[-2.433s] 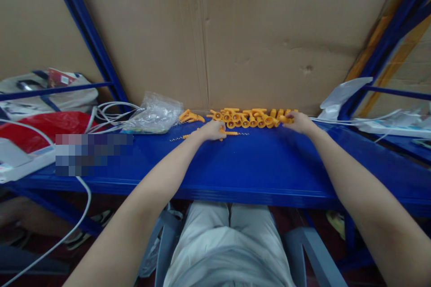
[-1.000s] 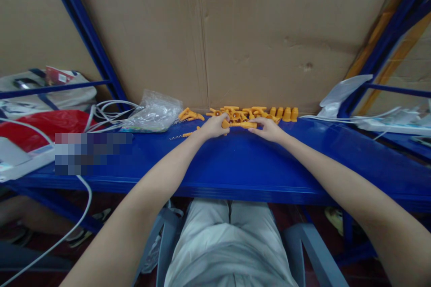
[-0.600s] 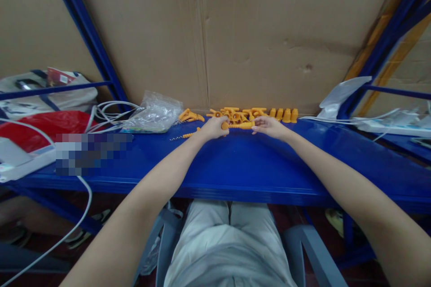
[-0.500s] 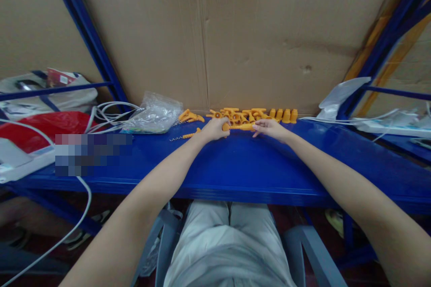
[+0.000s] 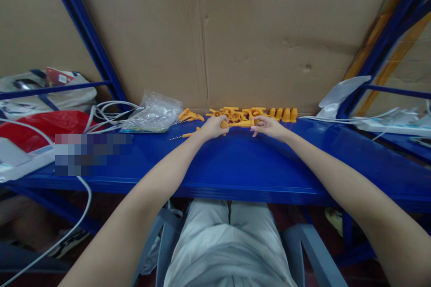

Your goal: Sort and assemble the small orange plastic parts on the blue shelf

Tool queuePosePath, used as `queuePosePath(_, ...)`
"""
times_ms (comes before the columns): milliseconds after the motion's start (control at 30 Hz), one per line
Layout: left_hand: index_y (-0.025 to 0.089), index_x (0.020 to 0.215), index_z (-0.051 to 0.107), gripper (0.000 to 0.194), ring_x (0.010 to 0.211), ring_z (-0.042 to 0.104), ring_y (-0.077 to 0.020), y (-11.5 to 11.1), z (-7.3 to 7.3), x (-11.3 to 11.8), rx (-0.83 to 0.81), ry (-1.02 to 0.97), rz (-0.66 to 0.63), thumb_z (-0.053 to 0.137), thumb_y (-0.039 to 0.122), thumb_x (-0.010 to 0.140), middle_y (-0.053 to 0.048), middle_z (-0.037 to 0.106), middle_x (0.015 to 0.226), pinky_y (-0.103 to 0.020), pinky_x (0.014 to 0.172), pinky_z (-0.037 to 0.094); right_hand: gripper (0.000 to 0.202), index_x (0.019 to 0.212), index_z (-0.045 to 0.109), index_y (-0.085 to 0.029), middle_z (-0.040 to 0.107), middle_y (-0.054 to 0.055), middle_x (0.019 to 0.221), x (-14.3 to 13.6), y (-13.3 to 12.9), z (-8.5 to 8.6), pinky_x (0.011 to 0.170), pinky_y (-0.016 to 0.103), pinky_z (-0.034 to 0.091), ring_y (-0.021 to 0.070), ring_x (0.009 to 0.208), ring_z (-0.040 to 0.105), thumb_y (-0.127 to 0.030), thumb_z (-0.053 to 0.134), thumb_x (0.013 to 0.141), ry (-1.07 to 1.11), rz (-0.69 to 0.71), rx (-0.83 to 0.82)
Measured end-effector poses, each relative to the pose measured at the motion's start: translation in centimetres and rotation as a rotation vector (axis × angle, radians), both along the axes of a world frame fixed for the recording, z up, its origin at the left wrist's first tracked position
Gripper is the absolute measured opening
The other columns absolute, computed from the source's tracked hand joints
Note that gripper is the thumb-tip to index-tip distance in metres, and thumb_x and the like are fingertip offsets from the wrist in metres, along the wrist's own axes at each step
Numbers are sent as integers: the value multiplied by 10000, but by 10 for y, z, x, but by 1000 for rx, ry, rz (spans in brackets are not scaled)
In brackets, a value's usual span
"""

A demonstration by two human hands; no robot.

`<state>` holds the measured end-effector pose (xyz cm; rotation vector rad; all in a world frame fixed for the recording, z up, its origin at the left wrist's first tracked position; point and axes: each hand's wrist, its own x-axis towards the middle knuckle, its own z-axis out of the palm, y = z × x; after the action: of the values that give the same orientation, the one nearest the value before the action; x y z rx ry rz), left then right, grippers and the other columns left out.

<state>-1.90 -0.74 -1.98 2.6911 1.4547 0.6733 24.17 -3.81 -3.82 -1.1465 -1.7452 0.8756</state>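
Between my two hands lies an orange plastic piece (image 5: 245, 123), long and narrow, with a ridged shaft at its left and a smoother, thicker right end. My left hand (image 5: 215, 127) is closed around the left end. Thumb and fingers of my right hand (image 5: 266, 127) pinch the right end. Just behind are several orange plastic parts (image 5: 232, 113) in a pile, some with round openings. By my left wrist rests an orange ridged part (image 5: 190, 134) with a thin metal spiral (image 5: 175, 138) at its end. More orange parts (image 5: 190, 115) lie behind it.
Several orange cup-shaped pieces (image 5: 287, 115) stand in a row at the back of the blue table (image 5: 249, 166). A clear plastic bag (image 5: 153, 114), white cables (image 5: 112, 112) and a red item (image 5: 60, 128) are at the left. Cardboard (image 5: 256, 36) walls the back; blue posts (image 5: 89, 36) frame it.
The orange piece has shifted slightly in my fingers, and its thick right end shows more clearly. Both arms have hardly moved. A shoe under the table at the left has shifted.
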Motion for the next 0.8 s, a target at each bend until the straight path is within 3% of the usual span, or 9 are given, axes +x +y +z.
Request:
queuePosePath(133, 156, 1147, 702, 308, 831, 683, -198, -3, 2, 1, 2, -4, -18, 655, 229, 852, -43, 736, 864, -264, 785, 481, 344, 920, 616, -211, 732, 21, 728, -1, -5, 4, 804, 412, 635, 187, 619, 723, -437, 847, 802, 20, 21, -33)
queuePosePath(300, 164, 1131, 701, 298, 798, 669, -179, -3, 0, 1, -1, -41, -44, 667, 218, 840, -24, 728, 836, -246, 778, 476, 445, 720, 605, -184, 716, 60, 658, -6, -14, 11, 658, 313, 601, 164, 552, 689, -576, 735, 885, 9, 12, -123)
queuePosePath(400, 165, 1095, 703, 279, 781, 658, -175, 1, -2, 1, 11, -62, -63, 674, 219, 823, -16, 715, 807, -247, 764, 475, 453, 693, 586, -177, 704, 72, 638, -10, -17, 13, 578, 263, 560, 147, 518, 669, -543, 677, 943, 20, -28, -166)
queuePosePath(500, 167, 1048, 708, 258, 742, 643, -170, 6, -4, 0, 48, -89, -90, 689, 224, 796, -4, 693, 755, -247, 727, 464, 346, 785, 609, -172, 729, 67, 723, -9, -15, 12, 620, 248, 574, 129, 554, 684, -460, 670, 967, 10, -77, -161)
queuePosePath(567, 166, 1022, 712, 249, 716, 633, -168, 8, -5, -1, 63, -106, -103, 701, 226, 780, 2, 677, 721, -247, 703, 453, 243, 927, 640, -181, 745, 54, 839, -6, -11, 9, 705, 278, 610, 128, 618, 707, -406, 732, 925, 28, -81, -115)
queuePosePath(667, 163, 999, 715, 242, 702, 627, -170, 10, -5, -1, 66, -117, -99, 709, 224, 765, 1, 665, 704, -251, 683, 441, 421, 1097, 639, -221, 724, 26, 961, 1, -3, 4, 848, 379, 636, 149, 725, 729, -348, 871, 770, 81, -5, -2)
queuePosePath(800, 159, 998, 721, 250, 707, 628, -173, 9, -4, -1, 74, -120, -90, 715, 218, 755, -4, 672, 718, -255, 685, 439, 454, 990, 633, -231, 683, 0, 929, 6, 4, 1, 918, 456, 623, 162, 738, 721, -342, 922, 659, 99, 50, 91)
